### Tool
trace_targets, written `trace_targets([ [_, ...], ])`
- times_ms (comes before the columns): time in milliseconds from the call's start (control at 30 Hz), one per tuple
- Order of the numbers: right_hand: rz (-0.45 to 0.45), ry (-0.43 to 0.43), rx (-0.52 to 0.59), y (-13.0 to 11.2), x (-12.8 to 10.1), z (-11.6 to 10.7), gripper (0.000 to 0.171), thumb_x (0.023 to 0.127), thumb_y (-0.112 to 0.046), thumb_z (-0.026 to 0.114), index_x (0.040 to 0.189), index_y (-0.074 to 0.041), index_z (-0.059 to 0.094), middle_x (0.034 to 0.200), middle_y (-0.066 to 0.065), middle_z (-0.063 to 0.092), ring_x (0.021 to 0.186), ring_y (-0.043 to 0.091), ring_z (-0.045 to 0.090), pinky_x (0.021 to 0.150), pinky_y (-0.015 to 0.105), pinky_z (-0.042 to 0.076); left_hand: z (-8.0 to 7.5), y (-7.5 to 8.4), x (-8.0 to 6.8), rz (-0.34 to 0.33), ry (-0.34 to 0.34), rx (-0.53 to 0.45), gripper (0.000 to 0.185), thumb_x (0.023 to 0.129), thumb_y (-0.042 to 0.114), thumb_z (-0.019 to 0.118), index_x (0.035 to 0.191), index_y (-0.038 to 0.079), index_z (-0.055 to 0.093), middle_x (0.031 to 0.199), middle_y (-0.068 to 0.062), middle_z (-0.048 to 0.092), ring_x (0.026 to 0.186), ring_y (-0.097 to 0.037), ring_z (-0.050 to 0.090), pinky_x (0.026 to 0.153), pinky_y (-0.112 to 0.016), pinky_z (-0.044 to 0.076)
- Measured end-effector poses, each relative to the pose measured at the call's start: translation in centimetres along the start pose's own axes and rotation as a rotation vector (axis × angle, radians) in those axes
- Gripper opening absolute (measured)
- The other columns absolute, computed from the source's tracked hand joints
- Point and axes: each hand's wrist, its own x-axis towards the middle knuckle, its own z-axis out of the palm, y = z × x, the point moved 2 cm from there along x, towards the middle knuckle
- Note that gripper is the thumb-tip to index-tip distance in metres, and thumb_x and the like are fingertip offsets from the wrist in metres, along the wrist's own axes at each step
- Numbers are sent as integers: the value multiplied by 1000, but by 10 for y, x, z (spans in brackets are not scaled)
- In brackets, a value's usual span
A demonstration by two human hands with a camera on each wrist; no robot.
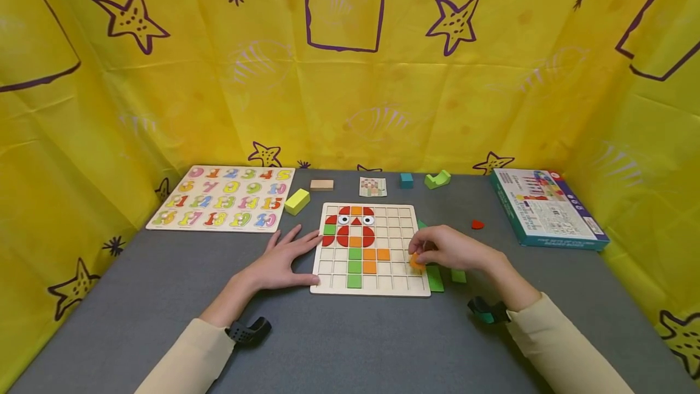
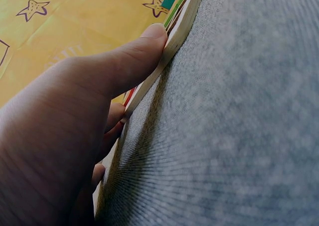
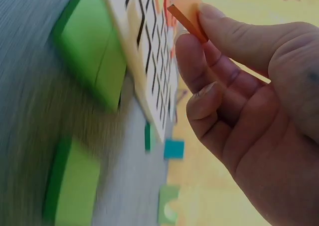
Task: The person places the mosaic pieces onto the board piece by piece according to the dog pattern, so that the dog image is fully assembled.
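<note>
Orange tile point(image 3: 187, 14) sits pinched in our right hand point(image 1: 454, 249); our left hand point(image 1: 281, 260) rests flat against the puzzle board point(image 1: 404, 287).

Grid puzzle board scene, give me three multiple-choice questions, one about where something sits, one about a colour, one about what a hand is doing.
1. Where does the number puzzle board lie?
A. left of the grid puzzle board
B. right of it
C. on top of it

2. What colour is the tile in the right hand?
A. blue
B. orange
C. purple

3. What is the left hand doing?
A. lifting a block
B. gripping the game box
C. resting flat against the grid board's left edge

Answers: 1 A, the head view shows it far left on the table. 2 B, the right wrist view shows an orange tile pinched. 3 C, its fingers lie straight along the edge.
</note>
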Motion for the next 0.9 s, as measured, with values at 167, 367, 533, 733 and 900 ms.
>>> trace_targets([
  [167, -59, 0, -14, -13, 22, 13, 10, 95, -10, 72, 105, -10, 71, 93, -8, 64, 84, 13, 58, 77, 30, 51, 0, 0, 0, -7, -2, -3, 95, 83, 71, 67, 158, 21, 37, 163, 2, 30, 152, -39, 7, 112, -69, -6],
  [367, -96, -8, -11, -20, 42, 27, 8, 94, -8, 72, 102, -9, 71, 94, -6, 65, 84, 11, 59, 79, 29, 52, 0, 2, 0, -2, -6, -5, 95, 83, 70, 68, 158, 21, 37, 164, 3, 29, 152, -38, 7, 112, -68, -6],
  [533, -89, -24, -41, -24, 50, 35, 5, 94, -9, 73, 97, -12, 72, 89, -9, 63, 79, 10, 57, 77, 29, 51, 0, 2, 0, -2, -4, -1, 95, 83, 70, 67, 159, 22, 37, 164, 3, 29, 152, -38, 7, 112, -68, -6],
  [733, -72, -35, -66, -25, 53, 37, 4, 94, -11, 74, 95, -13, 71, 83, -11, 60, 75, 9, 54, 73, 29, 49, -1, 2, 0, -4, -4, 0, 95, 83, 70, 68, 159, 22, 37, 164, 3, 29, 153, -37, 7, 112, -67, -7],
  [900, -65, -39, -60, -24, 53, 37, 4, 93, -11, 74, 95, -13, 71, 81, -10, 60, 74, 8, 53, 72, 28, 48, 0, 2, 0, -10, -10, -3, 95, 83, 70, 68, 159, 22, 36, 164, 3, 29, 153, -37, 6, 112, -67, -7],
])
